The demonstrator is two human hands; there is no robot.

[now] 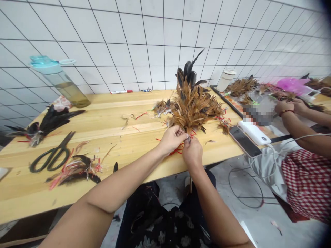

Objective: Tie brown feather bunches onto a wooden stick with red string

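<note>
A feather duster point(192, 106) of brown feathers with a black tip lies at the middle of the table, its base towards me. My right hand point(192, 153) is closed round the base of the duster, and a thin stick point(190, 184) shows below that hand. Close against it, my left hand point(172, 139) is pinched at the same spot; a small feather seems to lie between the fingers, which partly hide it. Red string point(178, 150) curls on the wood under my hands. Loose feather tufts point(161, 106) lie beside the duster.
Black scissors point(55, 155), feather bundles point(50, 120) and a tilted-looking water bottle point(66, 84) are on the left. A red marker point(121, 92) lies by the tiled wall. On the right are a phone point(244, 141), a white power bank point(254, 132) and a co-worker's hands point(289, 106).
</note>
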